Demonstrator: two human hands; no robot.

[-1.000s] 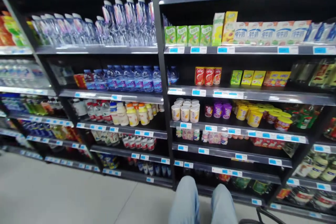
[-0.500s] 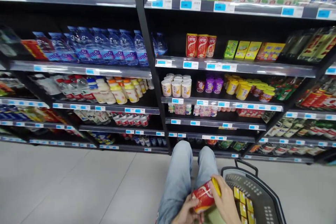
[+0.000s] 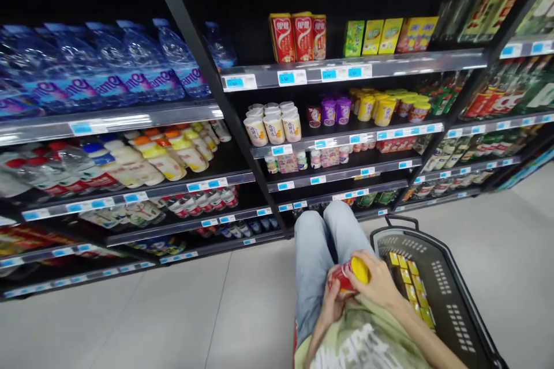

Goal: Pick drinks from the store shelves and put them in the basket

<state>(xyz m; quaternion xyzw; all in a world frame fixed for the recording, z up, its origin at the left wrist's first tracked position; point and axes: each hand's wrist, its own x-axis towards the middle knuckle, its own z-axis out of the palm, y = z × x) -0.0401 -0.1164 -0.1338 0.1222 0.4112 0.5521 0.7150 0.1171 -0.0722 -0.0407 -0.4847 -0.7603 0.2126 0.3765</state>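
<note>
A red can with a yellow lid (image 3: 345, 278) lies tilted in both my hands, low over my lap. My left hand (image 3: 331, 298) is closed around its lower end, fingers wrapped on the red side. Near the lid, my right hand (image 3: 375, 278) grips the upper end, with fingers over the top side. The lid (image 3: 360, 270) faces right and up toward me. Close by on my right stands a dark shopping basket (image 3: 445, 277) holding several small yellow boxes (image 3: 414, 282) in rows.
Shelves of drinks rise in front of my knees. Red cartons (image 3: 283, 39) stand on an upper shelf, with white cups (image 3: 274, 127) and yellow cans (image 3: 384, 110) below. Blue-labelled water bottles (image 3: 134, 69) fill a shelf at left. The basket's handle (image 3: 402, 221) points toward the shelves.
My view has tilted down and shifted, so the shelves sit higher. Both hands still hold the can, which has turned so its yellow lid faces me more.
</note>
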